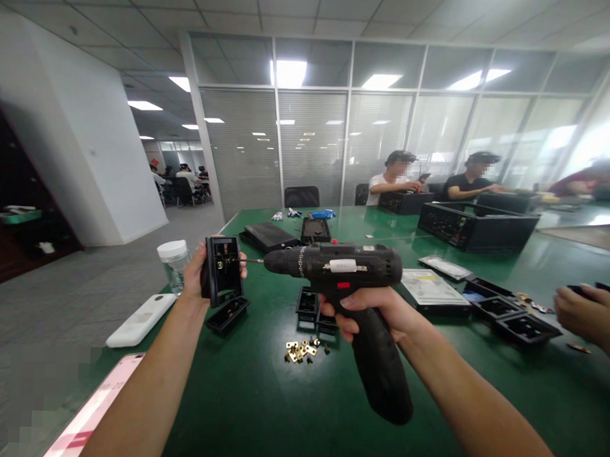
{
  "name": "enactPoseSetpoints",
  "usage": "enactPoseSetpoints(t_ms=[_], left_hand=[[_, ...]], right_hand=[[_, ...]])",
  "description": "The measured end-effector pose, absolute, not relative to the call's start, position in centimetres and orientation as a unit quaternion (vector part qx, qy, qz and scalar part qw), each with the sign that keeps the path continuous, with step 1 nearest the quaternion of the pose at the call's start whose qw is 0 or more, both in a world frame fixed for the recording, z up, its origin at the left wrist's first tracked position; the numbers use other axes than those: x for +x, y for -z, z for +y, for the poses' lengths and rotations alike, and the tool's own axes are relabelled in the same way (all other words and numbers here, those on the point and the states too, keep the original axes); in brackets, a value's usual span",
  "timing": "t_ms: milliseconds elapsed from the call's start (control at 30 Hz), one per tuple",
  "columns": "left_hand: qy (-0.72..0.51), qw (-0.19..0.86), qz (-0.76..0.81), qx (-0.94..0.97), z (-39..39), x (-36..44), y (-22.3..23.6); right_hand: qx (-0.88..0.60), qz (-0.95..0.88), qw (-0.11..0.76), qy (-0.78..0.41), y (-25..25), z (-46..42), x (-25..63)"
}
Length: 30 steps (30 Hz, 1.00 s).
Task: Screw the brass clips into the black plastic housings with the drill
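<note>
My right hand is wrapped round the grip of a black cordless drill, which points left. Its thin bit reaches into the open side of a black plastic frame; whether the tip sits on a screw is too small to tell. My left hand holds that frame upright, fingers round its back and far edge. Just beneath it lies another black plastic frame. More black frames stand below the drill, partly hidden by my right hand. Small brass plates and dark screws lie in a loose pile on the green table.
At left are a clear jar, a white case and a pink box. A hard drive and more frames lie right, near another person's hand. Black computer cases stand farther back, where people sit.
</note>
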<state>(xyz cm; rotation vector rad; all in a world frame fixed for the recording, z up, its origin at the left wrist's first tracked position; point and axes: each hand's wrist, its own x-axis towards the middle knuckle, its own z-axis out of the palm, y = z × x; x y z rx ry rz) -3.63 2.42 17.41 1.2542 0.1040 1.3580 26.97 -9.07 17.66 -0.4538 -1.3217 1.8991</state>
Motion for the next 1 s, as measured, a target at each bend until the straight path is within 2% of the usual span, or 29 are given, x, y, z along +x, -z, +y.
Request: enactPoseSetpoints(t_ms=[267, 400, 733, 1000], left_hand=[[-0.559, 0.6, 0.057, 0.57, 3.1, -3.8, -18.7], [-0.579, 0.605, 0.025, 0.546, 3.0, -3.3, -18.4], [-0.592, 0.62, 0.068, 0.51, 3.1, -3.3, -18.1], [-0.572, 0.598, 0.04, 0.56, 2.8, -3.5, -18.1]], right_hand=[[-0.175, -0.536, 0.389, -0.729, -19.3, -8.9, 27.3], [-0.211, -0.538, 0.398, -0.713, -19.4, -9.6, 27.3], [-0.241, -0.564, 0.406, -0.677, -19.3, -10.2, 26.8], [-0.252, -0.566, 0.409, -0.67, -19.6, -10.8, 26.7]])
